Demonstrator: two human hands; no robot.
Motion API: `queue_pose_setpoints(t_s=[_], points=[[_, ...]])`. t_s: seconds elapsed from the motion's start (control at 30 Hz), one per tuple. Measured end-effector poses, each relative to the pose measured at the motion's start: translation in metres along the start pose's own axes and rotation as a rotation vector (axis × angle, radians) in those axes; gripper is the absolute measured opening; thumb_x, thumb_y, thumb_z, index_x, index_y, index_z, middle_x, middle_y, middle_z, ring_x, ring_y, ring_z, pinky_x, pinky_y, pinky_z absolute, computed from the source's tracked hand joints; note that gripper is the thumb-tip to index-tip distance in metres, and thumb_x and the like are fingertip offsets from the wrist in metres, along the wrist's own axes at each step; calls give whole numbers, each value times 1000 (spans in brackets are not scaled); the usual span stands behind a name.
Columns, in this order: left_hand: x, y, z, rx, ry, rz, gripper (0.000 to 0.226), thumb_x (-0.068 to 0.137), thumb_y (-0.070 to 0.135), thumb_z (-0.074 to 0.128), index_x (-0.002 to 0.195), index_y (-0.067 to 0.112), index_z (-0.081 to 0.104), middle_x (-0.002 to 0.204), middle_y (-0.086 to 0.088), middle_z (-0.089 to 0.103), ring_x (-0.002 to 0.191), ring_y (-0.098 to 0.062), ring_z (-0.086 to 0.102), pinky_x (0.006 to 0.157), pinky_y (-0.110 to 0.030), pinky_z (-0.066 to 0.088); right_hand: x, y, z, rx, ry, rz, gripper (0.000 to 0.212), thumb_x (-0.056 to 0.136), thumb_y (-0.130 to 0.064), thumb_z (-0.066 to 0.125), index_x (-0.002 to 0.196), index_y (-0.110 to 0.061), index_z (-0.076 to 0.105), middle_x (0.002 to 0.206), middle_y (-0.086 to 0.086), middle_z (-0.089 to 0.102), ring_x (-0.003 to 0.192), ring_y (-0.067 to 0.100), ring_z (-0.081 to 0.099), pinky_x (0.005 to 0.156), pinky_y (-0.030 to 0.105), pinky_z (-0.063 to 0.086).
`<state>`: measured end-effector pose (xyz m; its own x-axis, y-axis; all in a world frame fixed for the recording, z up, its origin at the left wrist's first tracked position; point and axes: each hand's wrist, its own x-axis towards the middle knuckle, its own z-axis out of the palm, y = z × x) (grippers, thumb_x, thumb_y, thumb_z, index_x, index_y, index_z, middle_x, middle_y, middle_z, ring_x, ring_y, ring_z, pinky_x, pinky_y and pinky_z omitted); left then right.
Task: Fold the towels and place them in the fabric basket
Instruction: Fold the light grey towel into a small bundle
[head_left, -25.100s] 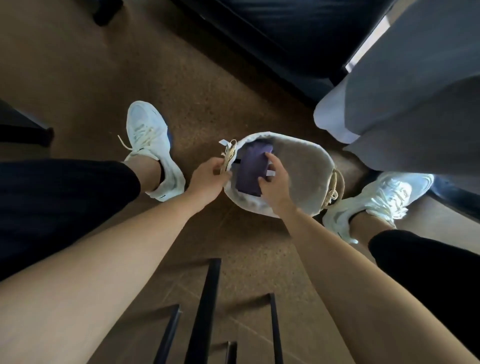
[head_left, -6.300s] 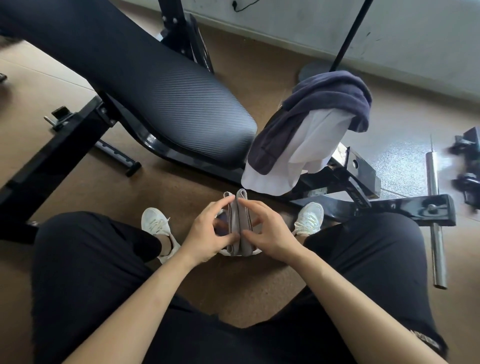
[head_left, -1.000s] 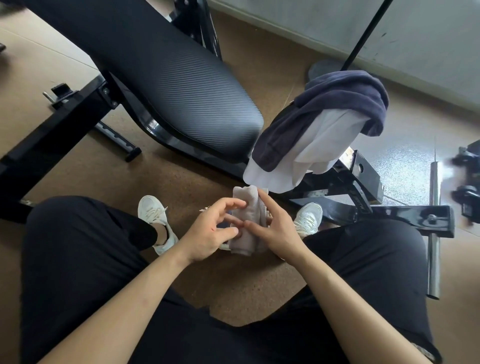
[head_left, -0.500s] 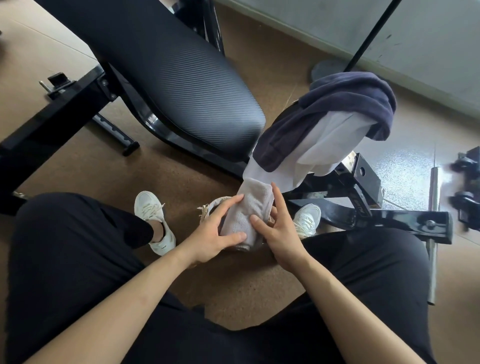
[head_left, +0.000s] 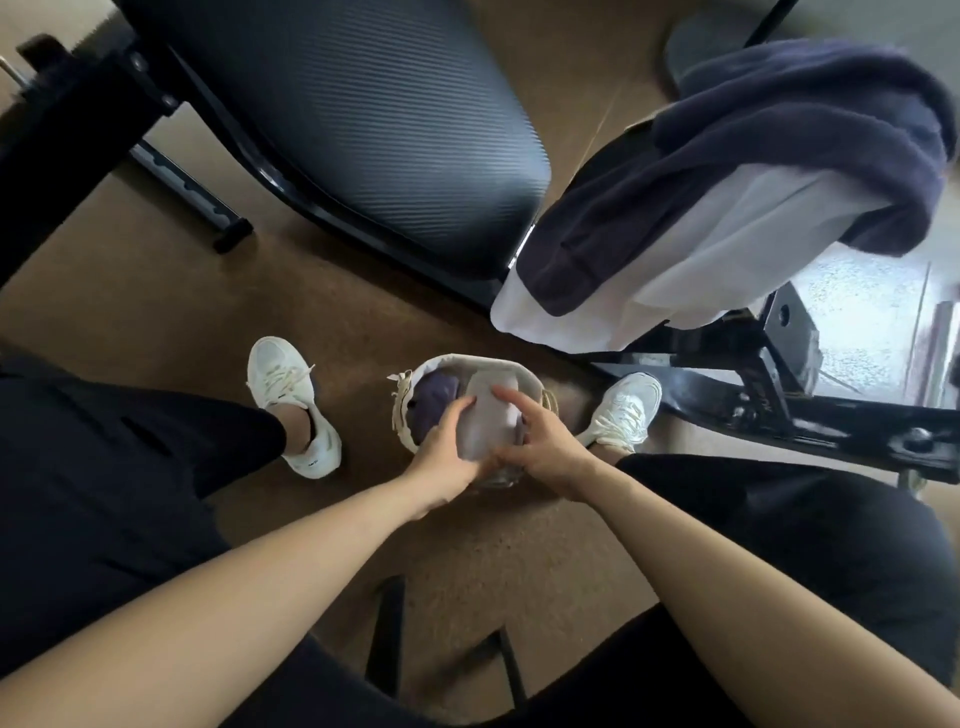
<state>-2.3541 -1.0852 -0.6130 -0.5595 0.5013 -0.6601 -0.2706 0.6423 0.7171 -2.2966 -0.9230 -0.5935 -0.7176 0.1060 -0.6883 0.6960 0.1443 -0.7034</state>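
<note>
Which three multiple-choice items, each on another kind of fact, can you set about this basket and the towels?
1. Where does the fabric basket stand? A on a table; B on the floor between the white shoes; C on a chair.
2. What colour is the towel lying inside it? A purple; B red; C green.
3. How is the grey towel? A spread flat; B folded; C knotted.
Answers: B, shoes flank it; A, purple shows inside; B, left hand and right hand grip a compact bundle.
</note>
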Motion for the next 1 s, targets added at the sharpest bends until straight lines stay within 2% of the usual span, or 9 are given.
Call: queue_pose_setpoints(t_s=[0.13,0.23,0.3,0.4,0.5,0.63,0.73,0.9,1.0], points=[[39,-32,-1,-40,-25,-137,80,93,34,72,153,43,20,158,-3,38,136,-26,49,109,-45,48,52,26,9,-181,12,85,91,86,3,69,157,-38,29,132,4,50,108,18,59,84,31,60],[66,-57,-8,47,-19,-197,70,97,30,67,154,37,27,151,0,49,131,-23,55,106,-42,48,94,52,15,-236,33,139,79,92,-3,63,155,-38,30,139,8,47,125,29,53,94,36,56],[84,-71,-16,216,1,-168,66,97,30,66,153,34,31,147,2,54,127,-21,59,105,-43,51,120,66,18,-238,70,198,61,99,-13,58,153,-31,34,136,7,49,131,31,50,95,31,49],[111,-88,-28,519,64,-15,58,97,26,65,150,28,41,146,1,55,127,-22,60,99,-41,56,154,89,17,-323,98,182,73,96,3,55,158,-23,28,153,14,45,140,34,45,108,34,41],[143,-101,-33,726,20,120,59,97,24,64,151,27,41,154,-1,45,136,-24,52,101,-39,54,181,103,19,-331,99,173,80,93,9,54,159,-24,25,154,17,45,138,35,47,108,33,40],[178,-114,-18,981,-96,101,70,99,25,60,159,31,23,170,-5,10,154,-31,20,118,-45,34,206,121,23,-345,68,149,87,93,5,59,161,-29,18,144,19,55,127,36,56,106,38,44],[193,-127,-1,1125,-105,82,83,98,26,63,161,29,10,171,-7,-4,158,-32,4,123,-47,23,216,141,22,-441,50,173,95,93,-4,64,161,-37,6,119,13,67,106,27,66,105,38,49],[202,-142,11,1145,-95,71,83,98,25,61,162,22,7,171,-7,0,157,-31,6,122,-46,26,216,163,23,-719,59,163,112,81,-43,80,157,-45,-1,138,11,39,127,34,46,103,49,49],[206,-146,14,1062,-78,54,78,101,24,57,162,24,9,172,-5,0,158,-30,5,121,-45,30,216,164,30,-922,143,108,115,72,-64,78,157,-42,3,143,14,30,125,37,41,93,52,53]])
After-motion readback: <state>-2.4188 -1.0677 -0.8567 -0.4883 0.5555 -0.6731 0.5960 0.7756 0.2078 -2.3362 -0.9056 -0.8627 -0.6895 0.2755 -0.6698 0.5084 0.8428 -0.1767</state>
